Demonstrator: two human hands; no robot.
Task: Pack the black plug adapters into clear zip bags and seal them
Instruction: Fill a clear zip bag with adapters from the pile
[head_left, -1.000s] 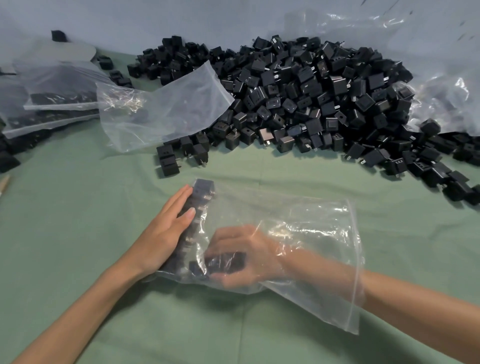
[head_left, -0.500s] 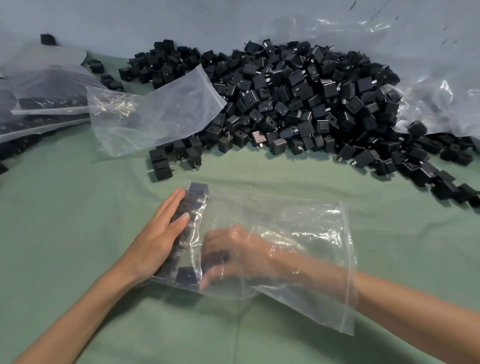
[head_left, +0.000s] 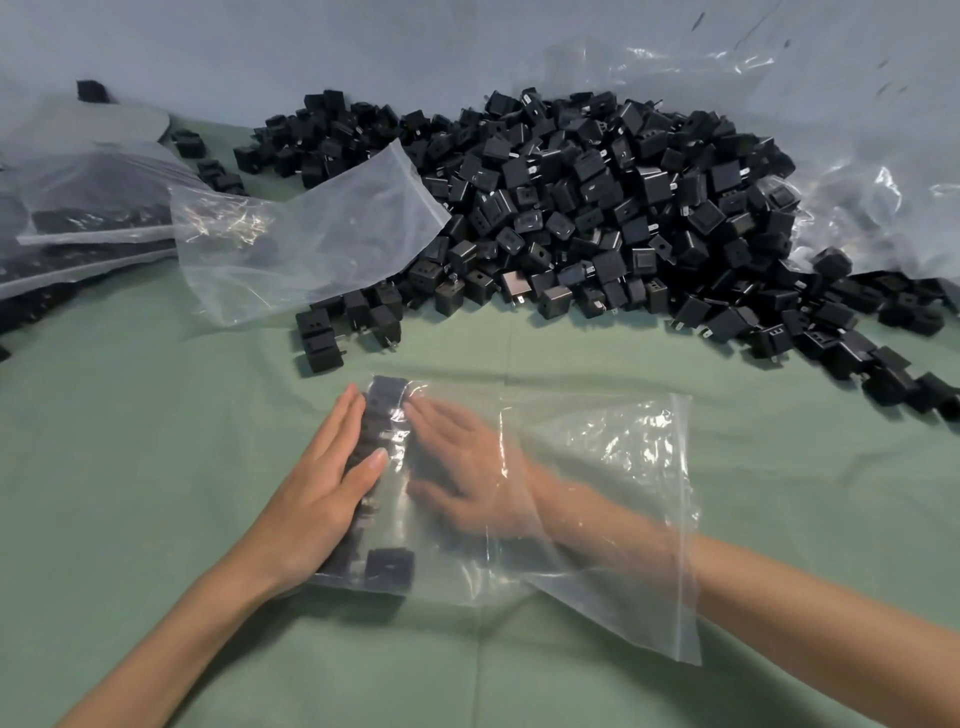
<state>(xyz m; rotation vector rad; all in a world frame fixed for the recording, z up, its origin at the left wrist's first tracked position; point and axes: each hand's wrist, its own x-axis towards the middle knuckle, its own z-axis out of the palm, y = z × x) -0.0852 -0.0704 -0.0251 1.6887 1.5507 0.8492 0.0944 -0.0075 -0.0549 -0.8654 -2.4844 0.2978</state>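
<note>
Beyond my fingertips, across the green cloth (head_left: 156, 467), lay the heap of black plug adapters (head_left: 597, 208). Nearer, the clear zip bag (head_left: 597, 493) sleeved my right hand (head_left: 467, 467), its fingers straight. My left hand (head_left: 322, 499) pressed flat outside, fingers straight and together. Between both hands stood the row of adapters (head_left: 387, 392), bagged.

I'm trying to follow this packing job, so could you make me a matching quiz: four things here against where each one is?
Things:
1. left hand
2. right hand
3. loose adapter pile
4. spare zip bag

Places:
A. lying over the pile's left edge
B. inside the bag being filled
C. heaped at the back of the table
D. outside that bag, flat against the packed row

Pairs: 1-D, 2-B, 3-C, 4-A
</note>
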